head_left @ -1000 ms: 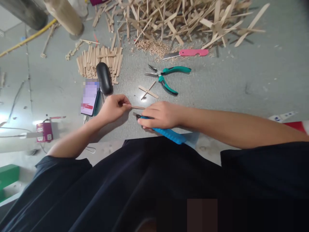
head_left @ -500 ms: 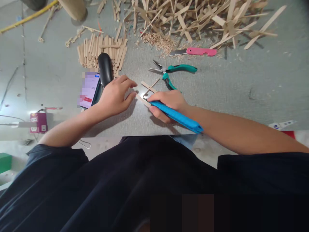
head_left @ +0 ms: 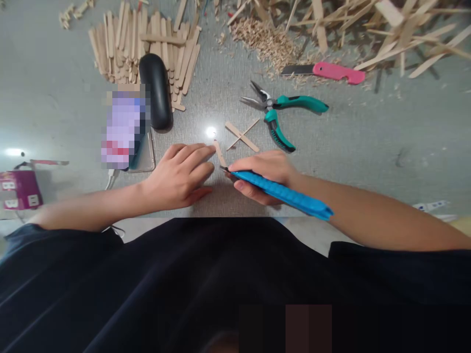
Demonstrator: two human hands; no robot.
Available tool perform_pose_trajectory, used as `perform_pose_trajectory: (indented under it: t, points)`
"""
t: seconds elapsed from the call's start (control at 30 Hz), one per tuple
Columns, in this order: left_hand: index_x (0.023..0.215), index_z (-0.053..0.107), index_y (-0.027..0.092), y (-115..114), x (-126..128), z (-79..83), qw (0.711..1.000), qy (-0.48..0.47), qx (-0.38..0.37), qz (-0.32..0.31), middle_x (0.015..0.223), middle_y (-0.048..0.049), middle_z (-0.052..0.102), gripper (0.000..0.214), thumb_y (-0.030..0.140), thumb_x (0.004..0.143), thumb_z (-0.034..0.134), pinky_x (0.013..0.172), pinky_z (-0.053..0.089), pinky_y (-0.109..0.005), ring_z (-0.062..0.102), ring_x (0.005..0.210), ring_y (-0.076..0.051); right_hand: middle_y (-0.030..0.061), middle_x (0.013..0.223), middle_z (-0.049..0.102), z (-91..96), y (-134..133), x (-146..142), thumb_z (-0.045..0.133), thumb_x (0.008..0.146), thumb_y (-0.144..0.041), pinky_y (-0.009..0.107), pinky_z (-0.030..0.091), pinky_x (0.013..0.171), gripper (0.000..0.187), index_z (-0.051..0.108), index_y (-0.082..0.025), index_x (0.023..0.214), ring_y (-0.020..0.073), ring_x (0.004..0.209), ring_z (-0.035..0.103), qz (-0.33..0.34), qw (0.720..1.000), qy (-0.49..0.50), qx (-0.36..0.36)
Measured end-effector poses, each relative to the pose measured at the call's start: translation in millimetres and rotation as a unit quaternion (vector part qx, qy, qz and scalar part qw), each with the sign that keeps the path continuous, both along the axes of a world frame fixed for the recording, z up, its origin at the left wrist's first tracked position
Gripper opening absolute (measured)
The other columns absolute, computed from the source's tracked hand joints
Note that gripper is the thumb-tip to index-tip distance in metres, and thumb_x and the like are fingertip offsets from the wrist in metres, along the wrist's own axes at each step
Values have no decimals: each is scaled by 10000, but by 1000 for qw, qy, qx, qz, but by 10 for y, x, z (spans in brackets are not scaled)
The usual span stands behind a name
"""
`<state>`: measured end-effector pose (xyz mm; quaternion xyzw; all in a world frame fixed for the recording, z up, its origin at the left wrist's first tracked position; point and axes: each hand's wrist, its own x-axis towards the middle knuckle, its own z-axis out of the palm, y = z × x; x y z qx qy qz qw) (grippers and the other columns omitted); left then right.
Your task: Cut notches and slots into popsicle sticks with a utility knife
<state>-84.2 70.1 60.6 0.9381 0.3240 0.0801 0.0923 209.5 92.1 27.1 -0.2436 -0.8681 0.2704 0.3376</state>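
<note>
My right hand (head_left: 263,176) is closed round the blue handle of a knife (head_left: 283,192). Its short dark tip meets the near end of a small flat wooden stick (head_left: 220,153) on the table. At the stick's far end, the index fingertip of my left hand (head_left: 186,171) touches it; the other fingers are stretched out and the thumb is apart below. Just beyond my right hand, a flat wooden stick (head_left: 251,142) and a thin one (head_left: 253,124) lie crossed. Pliers with green handles (head_left: 301,103) rest opened beyond them.
At the back left lie rows of wooden sticks (head_left: 127,41), a black case (head_left: 156,93) and a phone (head_left: 123,122) with a cable. Wood shavings (head_left: 265,41), a pink-handled blade (head_left: 336,72) and a heap of sticks (head_left: 401,34) are at the back right. A purple box (head_left: 22,189) stands far left.
Both hands have come nearer the table's front edge, with the knife and the small stick. My left thumb and index finger no longer pinch toward the stick. The view has shifted closer.
</note>
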Motion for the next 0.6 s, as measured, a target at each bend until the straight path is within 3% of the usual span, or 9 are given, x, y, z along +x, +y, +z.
perform_pose_trajectory:
  t: [0.17, 0.37, 0.6]
  points:
    - [1460, 632, 190, 51, -64, -133, 997, -62, -30, -35, 1654, -229, 700, 442, 434, 1093, 664, 1205, 515, -612, 677, 1545, -415, -20, 884, 826, 27, 28, 40, 615, 1175, -426, 285, 549, 637, 216, 689, -238, 1252, 145, 667, 759, 18, 999, -4, -46]
    - [1408, 661, 221, 78, -111, -209, 994, -72, -49, -72, 1712, -204, 660, 365, 424, 1105, 676, 1254, 475, -654, 592, 1646, -416, -33, 848, 788, 17, 36, 47, 582, 1203, -446, 289, 557, 623, 215, 643, -246, 1250, 147, 665, 755, 99, 994, 15, -40]
    - [1489, 661, 308, 84, -116, -214, 991, -51, -65, -101, 1821, -122, 559, 382, 457, 1137, 648, 1291, 440, -701, 523, 1705, -415, -4, 872, 799, 105, 187, 112, 646, 1128, -388, 350, 623, 622, 146, 635, -308, 1250, 207, 680, 777, 57, 997, 8, -53]
